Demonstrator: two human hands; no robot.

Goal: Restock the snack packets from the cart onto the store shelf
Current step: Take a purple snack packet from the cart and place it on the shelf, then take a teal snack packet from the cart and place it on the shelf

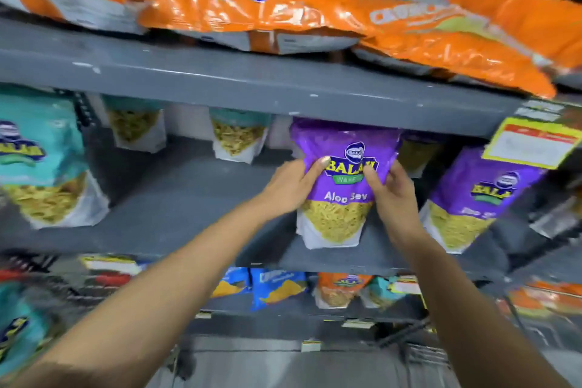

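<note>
Held packet: a purple Aloo Sev packet (341, 183) stands upright on the grey middle shelf (176, 198), just right of the frame's centre, its base resting on the shelf board.
Packet and hands: it sits between the two hands, one on each side edge, at about its mid-height.
Left hand: the left hand (291, 187) clasps the packet's left edge from 9 o'clock, thumb laid across the front beside the yellow brand lettering, the other fingers hidden behind the pack.
Right hand: the right hand (395, 195) clasps the right edge from 3 o'clock, thumb on the front by the green band, the fingers wrapped round the side.
Arms: both bare forearms rise from 6 o'clock, the left slanting in from 7 o'clock, the right from 5 o'clock, closing toward the packet.
Neighbour at 3 o'clock: a second purple packet (478, 198) leans tilted just beside the right hand; whether it touches the hand cannot be told.
At 9 o'clock: teal packets (41, 161) stand well apart along the same shelf, with more at the back.
At 12 o'clock: orange bags (252, 6) lie flat on the upper shelf.
At 2 o'clock: a yellow price tag (532, 143) hangs from the upper shelf's edge.
At 6 o'clock: blue packets (277, 288) stand on the lower shelf, blurred.
</note>
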